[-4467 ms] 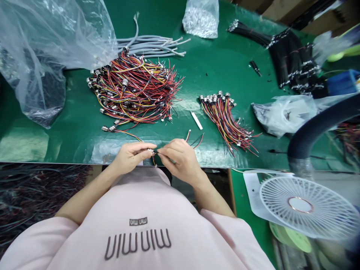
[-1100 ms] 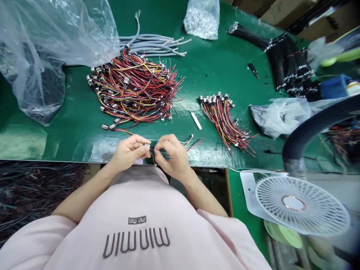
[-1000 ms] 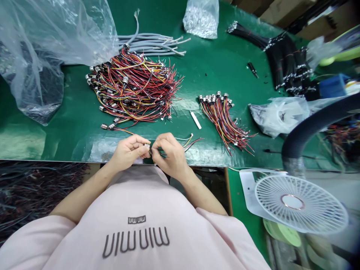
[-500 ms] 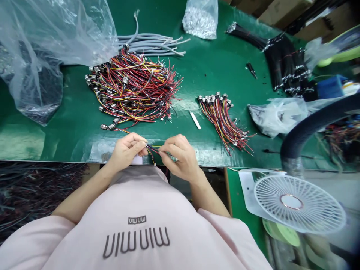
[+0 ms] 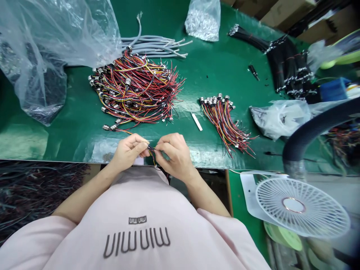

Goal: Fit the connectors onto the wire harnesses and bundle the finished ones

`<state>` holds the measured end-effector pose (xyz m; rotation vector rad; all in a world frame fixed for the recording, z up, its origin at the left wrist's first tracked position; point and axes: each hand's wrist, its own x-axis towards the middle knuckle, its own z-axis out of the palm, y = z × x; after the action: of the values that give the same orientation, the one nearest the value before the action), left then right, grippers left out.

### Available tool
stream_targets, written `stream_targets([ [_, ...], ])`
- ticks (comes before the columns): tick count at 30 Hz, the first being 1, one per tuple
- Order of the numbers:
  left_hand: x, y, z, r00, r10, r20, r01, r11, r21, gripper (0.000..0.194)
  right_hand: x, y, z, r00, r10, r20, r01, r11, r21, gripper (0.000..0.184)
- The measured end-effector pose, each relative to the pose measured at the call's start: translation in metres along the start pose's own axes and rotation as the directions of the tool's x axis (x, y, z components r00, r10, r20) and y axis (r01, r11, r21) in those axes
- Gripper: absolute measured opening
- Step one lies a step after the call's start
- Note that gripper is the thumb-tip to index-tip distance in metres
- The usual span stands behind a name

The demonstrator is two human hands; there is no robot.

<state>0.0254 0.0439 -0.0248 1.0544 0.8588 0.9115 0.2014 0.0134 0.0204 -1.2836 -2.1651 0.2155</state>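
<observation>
Dark wires (image 5: 151, 149) stay clamped in left grip (image 5: 129, 152) and right grip (image 5: 176, 155), now closer together than before.

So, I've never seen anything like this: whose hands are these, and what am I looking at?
No robot here: a camera worn on someone's head looks forward and down. Their bare left hand and right hand pinch thin, multicoloured wires between them. On the green tabletop lie a large heap of red, yellow and black wires with silvery metal connectors, a smaller bundle of similar wires, and, beyond the heap, smooth grey cables. A round white fan sits at lower right.
</observation>
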Motion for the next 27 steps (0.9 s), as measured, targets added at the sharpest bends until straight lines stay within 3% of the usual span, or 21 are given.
stream_targets([
  [6, 0.000, 0.003, 0.000, 0.999, -0.012, -0.037, 0.013, 0.999, 0.034, 0.039, 0.006, -0.003, 0.009, 0.998, -0.045, -0.050, 0.046, 0.999, 0.013, 0.015],
  [10, -0.001, 0.004, 0.002, 0.997, 0.016, -0.081, -0.013, 0.999, 0.039, 0.042, 0.007, 0.000, 0.000, 0.997, 0.044, 0.061, -0.057, 0.974, 0.221, 0.008],
  [14, 0.000, 0.004, 0.005, 0.994, 0.028, -0.106, -0.025, 0.999, 0.023, 0.041, 0.000, 0.003, -0.002, 0.975, 0.116, 0.191, -0.168, 0.943, 0.286, 0.014],
  [16, 0.000, 0.005, 0.007, 0.992, 0.030, -0.121, -0.026, 0.999, 0.032, 0.042, -0.004, 0.004, 0.002, 0.948, 0.204, 0.244, -0.287, 0.880, 0.379, 0.010],
  [19, 0.001, 0.006, 0.011, 0.990, 0.030, -0.137, -0.022, 0.998, 0.060, 0.045, -0.006, 0.004, 0.008, 0.859, 0.348, 0.377, -0.509, 0.665, 0.546, 0.018],
  [21, 0.002, 0.007, 0.013, 0.990, 0.029, -0.142, -0.018, 0.997, 0.078, 0.047, -0.004, 0.004, 0.010, 0.810, 0.386, 0.441, -0.586, 0.574, 0.572, 0.025],
  [27, 0.003, 0.009, 0.016, 0.984, 0.046, -0.170, -0.026, 0.993, 0.116, 0.049, 0.005, 0.004, 0.006, 0.835, 0.389, 0.389, -0.550, 0.621, 0.558, 0.027],
])
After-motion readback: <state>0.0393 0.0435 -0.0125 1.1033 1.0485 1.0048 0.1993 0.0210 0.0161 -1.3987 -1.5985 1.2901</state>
